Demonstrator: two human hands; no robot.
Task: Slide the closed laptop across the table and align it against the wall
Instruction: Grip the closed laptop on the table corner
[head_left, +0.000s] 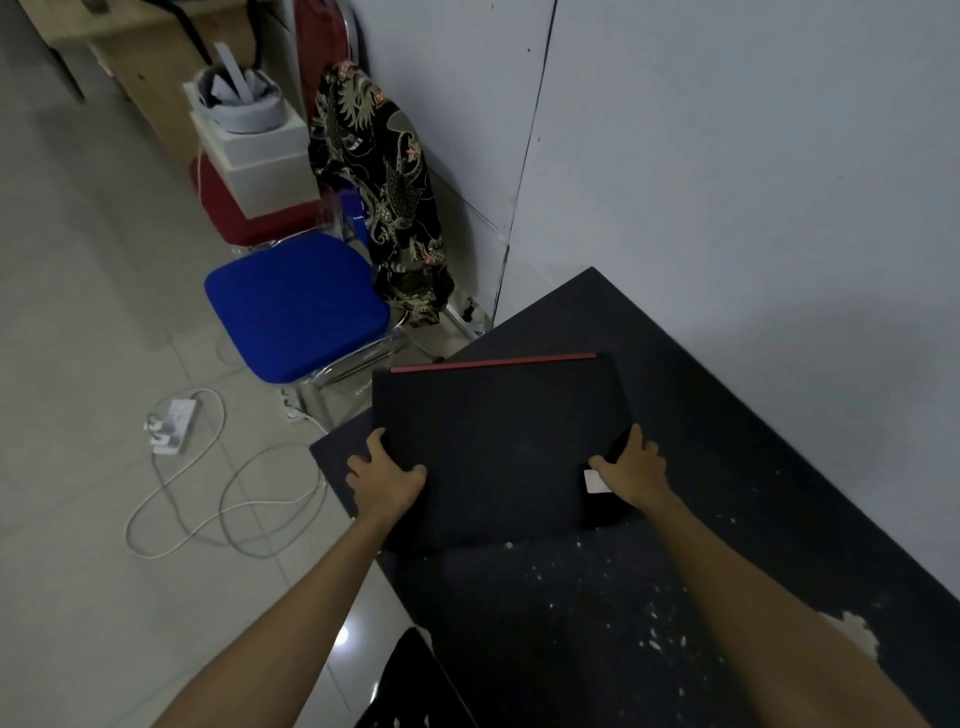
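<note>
A closed black laptop with a red strip along its far edge lies on the dark table. Its left part overhangs the table's left edge a little. My left hand grips the laptop's near-left side, thumb on the lid. My right hand grips the near-right side, next to a small white sticker. The grey wall runs along the table's far right side, a gap of bare tabletop away from the laptop.
A blue chair with a patterned dark cloth on its back stands left of the table. A red chair with white boxes stands behind it. A power strip and white cables lie on the tiled floor. The tabletop has white chipped spots.
</note>
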